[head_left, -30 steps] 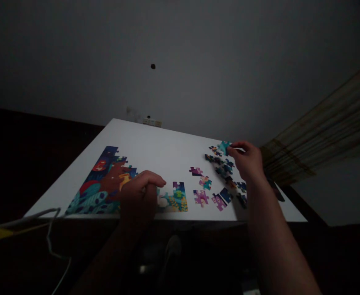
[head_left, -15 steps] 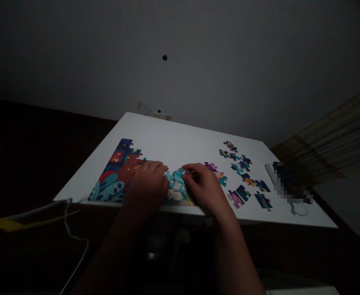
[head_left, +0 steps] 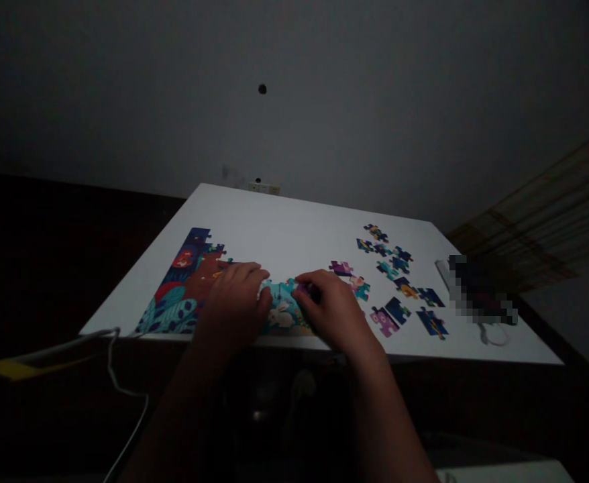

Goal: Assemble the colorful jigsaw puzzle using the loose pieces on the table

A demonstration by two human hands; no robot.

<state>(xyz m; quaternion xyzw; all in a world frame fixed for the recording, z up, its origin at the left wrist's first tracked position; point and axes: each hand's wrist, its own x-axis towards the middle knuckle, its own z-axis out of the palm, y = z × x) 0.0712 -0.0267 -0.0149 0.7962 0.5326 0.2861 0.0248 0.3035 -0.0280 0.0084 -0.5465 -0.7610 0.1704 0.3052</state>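
Note:
A partly joined jigsaw puzzle point(head_left: 201, 278) lies along the table's front edge, with a brown bear on its left part and white rabbits on teal further right. My left hand point(head_left: 234, 295) rests palm down over its middle, fingers laid over the joined pieces and thumb apart from them, covering part of the picture. At the right end of the joined part, my right hand point(head_left: 332, 302) pinches a puzzle piece point(head_left: 303, 289) with purple on it between thumb and fingers. The piece is mostly hidden by the fingers and touches the teal area.
Loose puzzle pieces point(head_left: 400, 260) are scattered over the right side of the white table point(head_left: 274, 228). A pink and purple group point(head_left: 342, 268) lies just beyond my right hand. A dark blurred object point(head_left: 480, 288) sits at the right edge. A white cable point(head_left: 111, 359) hangs at the front left corner.
The teal part between my hands was raised and uneven; now it lies flatter against the rabbit pieces. My right hand stays at its right edge, and the view has shifted slightly.

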